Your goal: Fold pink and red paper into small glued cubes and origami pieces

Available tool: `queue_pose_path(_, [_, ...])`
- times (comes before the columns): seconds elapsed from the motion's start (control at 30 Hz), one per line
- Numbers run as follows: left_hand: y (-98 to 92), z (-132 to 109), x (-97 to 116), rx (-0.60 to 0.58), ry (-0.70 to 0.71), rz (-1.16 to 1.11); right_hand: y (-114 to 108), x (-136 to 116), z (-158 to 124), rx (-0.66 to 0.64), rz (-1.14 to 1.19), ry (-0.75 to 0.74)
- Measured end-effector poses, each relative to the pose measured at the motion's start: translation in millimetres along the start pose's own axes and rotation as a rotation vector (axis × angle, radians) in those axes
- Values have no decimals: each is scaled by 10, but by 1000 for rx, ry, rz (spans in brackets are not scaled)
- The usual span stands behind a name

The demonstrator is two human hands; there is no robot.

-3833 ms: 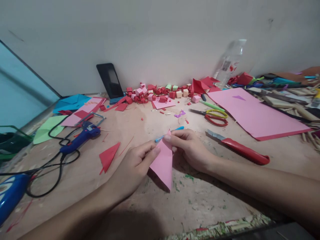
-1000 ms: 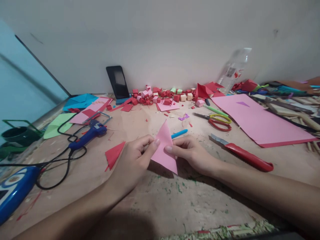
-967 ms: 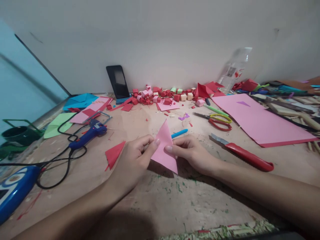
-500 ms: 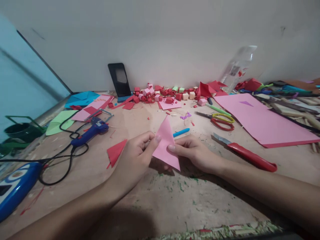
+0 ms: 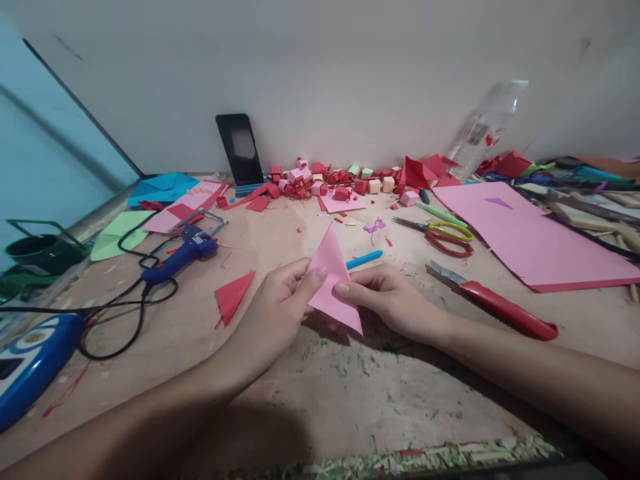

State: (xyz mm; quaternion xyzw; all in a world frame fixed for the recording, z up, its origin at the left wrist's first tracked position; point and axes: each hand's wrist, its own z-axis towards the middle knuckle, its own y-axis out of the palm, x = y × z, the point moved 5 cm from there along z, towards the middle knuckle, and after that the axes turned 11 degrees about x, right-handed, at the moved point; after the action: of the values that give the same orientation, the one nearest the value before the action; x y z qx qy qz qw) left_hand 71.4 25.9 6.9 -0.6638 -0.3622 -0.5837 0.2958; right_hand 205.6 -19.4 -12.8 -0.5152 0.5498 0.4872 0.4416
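A pink piece of paper (image 5: 331, 260), roughly triangular, is held up between both hands just above the wooden table. My left hand (image 5: 285, 297) pinches its left side, the thumb lying on the front face. From the other side my right hand (image 5: 383, 297) grips the right edge, thumb also in front; the fingers behind the paper are mostly hidden. Behind the paper a blue pen (image 5: 365, 259) lies on the table. A red paper triangle (image 5: 233, 298) rests left of my left hand.
On the left lie a blue glue gun (image 5: 180, 259) with a black cord and a blue device (image 5: 43, 367). To the right are scissors (image 5: 445, 235), a red-handled knife (image 5: 505, 307) and pink sheets (image 5: 525, 233). Small paper cubes (image 5: 340, 179), a phone (image 5: 239, 150) and a bottle (image 5: 487, 130) line the wall.
Both hands keep their grip on the pink paper, and the left thumb has shifted slightly toward its middle. The whole view has moved a little.
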Motion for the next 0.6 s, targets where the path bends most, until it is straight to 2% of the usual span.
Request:
queue_pose_path(0.13, [-86,18,3,82,92,141,-35,-9,4,43,-33,-20])
queue_pose_path(0.37, [-104,36,-33,46,77,92,34,-51,-15,0,56,12])
queue_pose_path(0.53, [-96,41,-36,49,84,85,14,-19,-12,10,1,13])
queue_pose_path(0.6, [-139,59,-25,123,131,170,3,-11,-10,16,-13,15])
